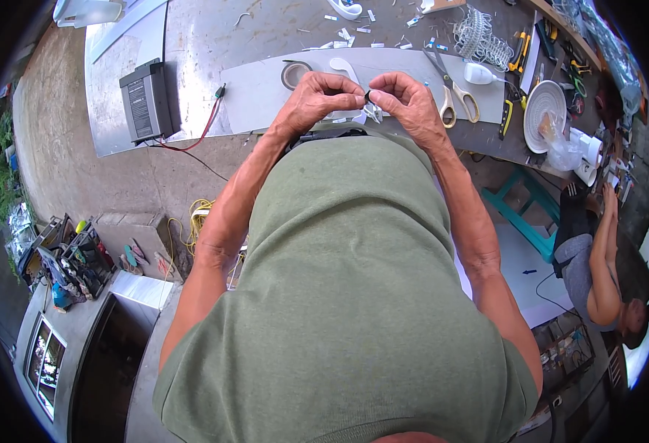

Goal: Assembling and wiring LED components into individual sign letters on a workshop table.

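Near the table's front edge my two hands meet in front of my body. My left hand point(317, 100) and my right hand point(411, 107) both pinch a small black piece point(367, 96) between thumb and fingers; its kind is too small to make out. Just under the fingertips shows a whitish strip or wire point(373, 112), partly hidden. Beside my left hand lies a roll of tape point(294, 74). A white curved plastic part point(344, 69) is behind the hands. To the right of my right hand rest scissors point(451, 92) with cream handles.
A black box point(145, 103) with red and black leads stands at the left. Small white scraps point(345, 34) litter the back. At right are coiled clear tubing point(483, 37), a white bulb-like part point(479, 74), a yellow cutter point(506, 118) and a round white plate point(544, 114). Another person point(594, 273) sits far right.
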Demonstrator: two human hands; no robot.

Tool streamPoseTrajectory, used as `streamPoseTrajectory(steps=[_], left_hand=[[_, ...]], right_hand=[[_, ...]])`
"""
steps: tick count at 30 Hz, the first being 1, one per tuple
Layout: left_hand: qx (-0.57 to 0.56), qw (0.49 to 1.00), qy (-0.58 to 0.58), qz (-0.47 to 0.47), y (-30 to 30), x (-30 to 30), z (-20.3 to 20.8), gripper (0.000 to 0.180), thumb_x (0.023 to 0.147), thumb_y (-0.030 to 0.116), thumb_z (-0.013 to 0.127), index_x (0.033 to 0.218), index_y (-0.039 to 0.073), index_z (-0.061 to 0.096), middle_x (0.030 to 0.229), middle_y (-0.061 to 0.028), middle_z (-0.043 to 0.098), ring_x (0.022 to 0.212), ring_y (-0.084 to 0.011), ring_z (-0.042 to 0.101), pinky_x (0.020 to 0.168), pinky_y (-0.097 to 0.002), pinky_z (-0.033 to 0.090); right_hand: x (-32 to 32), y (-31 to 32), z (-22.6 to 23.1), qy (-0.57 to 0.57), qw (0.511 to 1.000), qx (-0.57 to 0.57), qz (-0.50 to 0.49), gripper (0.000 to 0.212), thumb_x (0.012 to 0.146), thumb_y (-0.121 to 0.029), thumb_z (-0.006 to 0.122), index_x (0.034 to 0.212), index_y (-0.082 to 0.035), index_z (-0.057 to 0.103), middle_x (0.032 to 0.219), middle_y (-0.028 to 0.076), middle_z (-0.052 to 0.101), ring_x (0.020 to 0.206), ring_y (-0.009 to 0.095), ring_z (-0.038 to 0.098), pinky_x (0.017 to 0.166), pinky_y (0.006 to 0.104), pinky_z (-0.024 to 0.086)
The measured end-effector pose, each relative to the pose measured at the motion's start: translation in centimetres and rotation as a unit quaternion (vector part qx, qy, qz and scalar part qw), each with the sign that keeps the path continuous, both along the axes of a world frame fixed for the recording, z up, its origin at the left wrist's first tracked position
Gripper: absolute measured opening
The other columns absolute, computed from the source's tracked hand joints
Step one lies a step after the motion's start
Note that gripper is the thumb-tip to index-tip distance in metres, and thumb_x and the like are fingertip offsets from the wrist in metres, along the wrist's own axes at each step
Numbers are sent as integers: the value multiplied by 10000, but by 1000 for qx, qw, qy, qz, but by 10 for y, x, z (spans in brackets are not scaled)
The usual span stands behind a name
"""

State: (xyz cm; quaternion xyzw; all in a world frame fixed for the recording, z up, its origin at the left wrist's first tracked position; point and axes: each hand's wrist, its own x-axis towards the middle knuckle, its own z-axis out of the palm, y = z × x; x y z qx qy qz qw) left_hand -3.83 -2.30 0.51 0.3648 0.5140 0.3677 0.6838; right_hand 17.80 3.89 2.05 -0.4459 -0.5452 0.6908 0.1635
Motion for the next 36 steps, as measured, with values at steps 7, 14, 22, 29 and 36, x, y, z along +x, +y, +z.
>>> streamPoseTrajectory(steps=[7,14,22,29,36], left_hand=[[-11,1000,-9,2,1,2,-2,185,865,164,758,975,16,770,886,-51,735,864,-131,652,860,-301,488],[-16,1000,-15,3,2,1,-5,183,867,170,762,968,17,765,879,-41,728,859,-125,645,863,-302,486],[14,998,50,-29,3,1,-7,215,876,219,771,965,24,766,834,-13,718,790,-89,615,747,-279,489],[37,995,92,-30,6,3,-8,232,883,249,774,954,28,765,820,-8,714,756,-83,605,694,-262,480],[1,994,102,-32,9,5,0,322,837,351,829,901,43,758,750,15,668,693,-71,548,624,-254,428]], right_hand=[[5,4,-14,47,996,-82,-4,220,975,-273,682,994,-54,684,797,-18,643,714,50,546,662,222,452],[4,1,-15,104,982,-156,-36,218,990,-276,664,990,-59,673,781,-14,633,690,56,561,635,215,458],[4,0,-19,47,993,-100,-39,185,959,-221,690,989,-40,663,782,4,637,654,60,560,590,205,453],[0,-2,-18,54,987,-132,-73,180,951,-208,695,956,-31,663,779,2,641,634,52,563,526,201,442],[2,5,-8,17,998,-65,-1,184,979,-223,669,996,-40,669,767,-4,644,655,54,560,569,205,443]])
